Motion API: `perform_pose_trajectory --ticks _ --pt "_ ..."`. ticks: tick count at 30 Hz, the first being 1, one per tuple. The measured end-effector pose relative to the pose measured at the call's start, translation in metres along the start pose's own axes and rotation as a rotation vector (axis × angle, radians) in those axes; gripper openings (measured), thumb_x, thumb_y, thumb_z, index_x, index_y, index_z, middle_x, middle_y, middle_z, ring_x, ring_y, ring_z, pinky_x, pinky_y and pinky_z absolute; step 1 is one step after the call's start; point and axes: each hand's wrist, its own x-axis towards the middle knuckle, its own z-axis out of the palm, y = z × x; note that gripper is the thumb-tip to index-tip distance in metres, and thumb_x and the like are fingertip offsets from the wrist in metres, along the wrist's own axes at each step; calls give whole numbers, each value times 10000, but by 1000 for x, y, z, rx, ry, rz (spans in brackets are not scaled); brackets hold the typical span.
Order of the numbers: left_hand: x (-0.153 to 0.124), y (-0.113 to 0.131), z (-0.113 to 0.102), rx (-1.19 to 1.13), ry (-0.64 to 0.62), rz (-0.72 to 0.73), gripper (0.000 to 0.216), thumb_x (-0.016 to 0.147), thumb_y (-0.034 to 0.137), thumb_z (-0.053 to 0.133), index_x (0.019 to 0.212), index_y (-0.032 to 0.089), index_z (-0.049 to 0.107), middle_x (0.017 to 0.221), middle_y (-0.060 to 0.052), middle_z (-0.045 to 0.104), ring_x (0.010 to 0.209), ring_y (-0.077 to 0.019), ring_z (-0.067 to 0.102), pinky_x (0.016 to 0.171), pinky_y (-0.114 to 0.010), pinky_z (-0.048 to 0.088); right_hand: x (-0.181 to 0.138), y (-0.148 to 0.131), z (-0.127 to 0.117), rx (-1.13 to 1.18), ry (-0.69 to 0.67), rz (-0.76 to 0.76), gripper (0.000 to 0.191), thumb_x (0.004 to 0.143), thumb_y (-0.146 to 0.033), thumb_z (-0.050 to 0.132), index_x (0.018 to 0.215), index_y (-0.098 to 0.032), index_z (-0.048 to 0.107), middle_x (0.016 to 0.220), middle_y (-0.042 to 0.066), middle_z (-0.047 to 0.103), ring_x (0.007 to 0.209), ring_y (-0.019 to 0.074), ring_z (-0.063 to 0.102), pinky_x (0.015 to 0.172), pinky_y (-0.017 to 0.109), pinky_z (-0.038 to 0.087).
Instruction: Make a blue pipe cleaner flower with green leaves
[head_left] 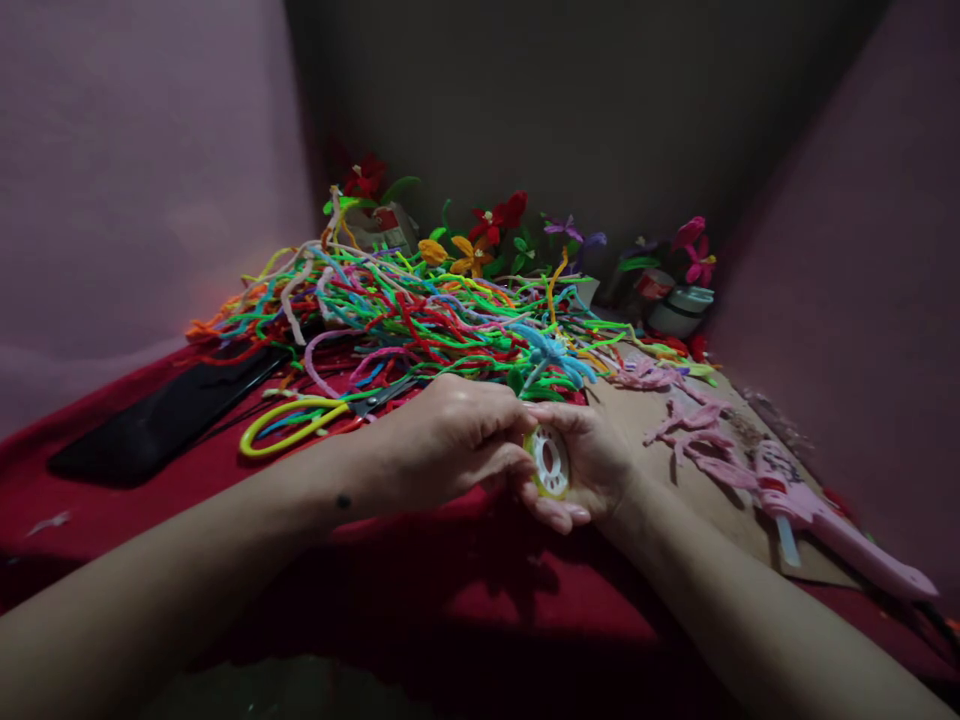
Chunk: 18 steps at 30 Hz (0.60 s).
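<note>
A small roll of tape on a white spool (552, 462) with a yellowish edge lies in my right hand (596, 460), whose fingers curl beneath and around it. My left hand (457, 430) is closed, its thumb and fingertips meeting at the spool's left edge. Just past the knuckles rises a light blue pipe-cleaner flower (553, 355), with dark green leaves (517, 382) at its base. Its stem is hidden, so I cannot tell whether my left fingers hold it. Yellow-handled scissors (296, 425) lie by my left wrist.
A heap of colourful pipe cleaners (420, 310) covers the middle of the red cloth (420, 580). Left is a black flat object (165, 415). Right, a pink glue gun (817, 510) and pink pipe-cleaner pieces (694, 425) rest on cardboard (637, 405). Finished flowers (487, 225) and a jar (681, 308) stand behind.
</note>
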Motion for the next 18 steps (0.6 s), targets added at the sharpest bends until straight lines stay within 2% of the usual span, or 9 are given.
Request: perform_pose_trajectory --ticks 5,10,15,18 --pt "-3 1 6 60 31 101 164 788 85 475 813 131 631 705 -30 612 609 -89 550 553 -169 402 1 0 2 57 -33 -13 251 761 -337 358 715 -135 501 564 78 662 374 191 609 205 181 337" --pt "-6 1 9 42 29 77 188 779 47 453 765 143 613 673 -6 581 590 -78 531 531 -158 388 2 3 -2 64 -60 -26 301 765 -351 370 728 -108 543 569 101 671 384 199 614 209 186 333" --pt "-5 -3 7 -33 90 81 210 808 94 435 711 160 609 614 3 575 527 -71 506 511 -161 386 0 2 1 67 -105 -12 320 771 -354 364 746 -100 557 580 92 673 393 185 617 221 176 347" --pt "-5 -4 3 -101 40 77 234 845 142 401 755 164 617 634 -6 609 547 -73 536 550 -159 416 -1 1 3 66 -92 6 326 793 -345 322 750 -102 536 578 93 667 385 182 610 216 177 341"
